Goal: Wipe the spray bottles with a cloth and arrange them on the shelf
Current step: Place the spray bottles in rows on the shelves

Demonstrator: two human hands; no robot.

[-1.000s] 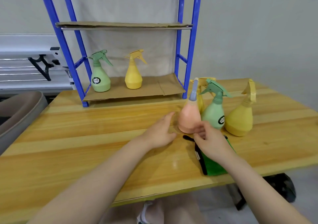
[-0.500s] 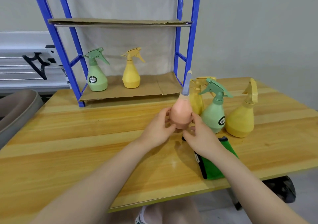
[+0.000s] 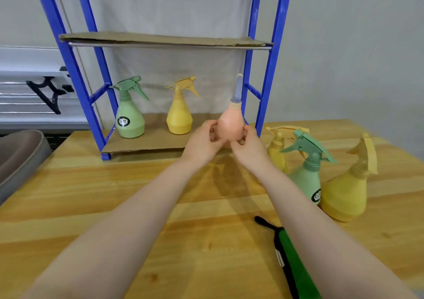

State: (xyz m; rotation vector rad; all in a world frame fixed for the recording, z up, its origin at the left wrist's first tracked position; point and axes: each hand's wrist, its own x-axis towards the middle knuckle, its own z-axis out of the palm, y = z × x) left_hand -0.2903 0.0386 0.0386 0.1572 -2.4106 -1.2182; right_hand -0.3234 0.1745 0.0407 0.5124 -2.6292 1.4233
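A pink spray bottle (image 3: 230, 124) with a grey-blue head hangs upright above the right part of the lower shelf board (image 3: 151, 139). My left hand (image 3: 203, 141) grips its base from the left and my right hand (image 3: 249, 143) grips it from the right. On that board stand a green bottle (image 3: 129, 115) and a yellow bottle (image 3: 179, 112). A small yellow bottle (image 3: 276, 147), a green bottle (image 3: 308, 172) and a large yellow bottle (image 3: 346, 191) stand on the table at right. The green cloth (image 3: 296, 269) lies on the table, partly under my right forearm.
The blue shelf frame (image 3: 266, 69) stands at the back of the wooden table (image 3: 91, 207), with an upper cardboard board (image 3: 160, 39). A grey curved seat edge (image 3: 20, 158) sits beyond the table's left side. A grey wall is behind.
Both hands have lifted the pink bottle off the table and carried it away from me to the lower shelf. The cloth stays on the table.
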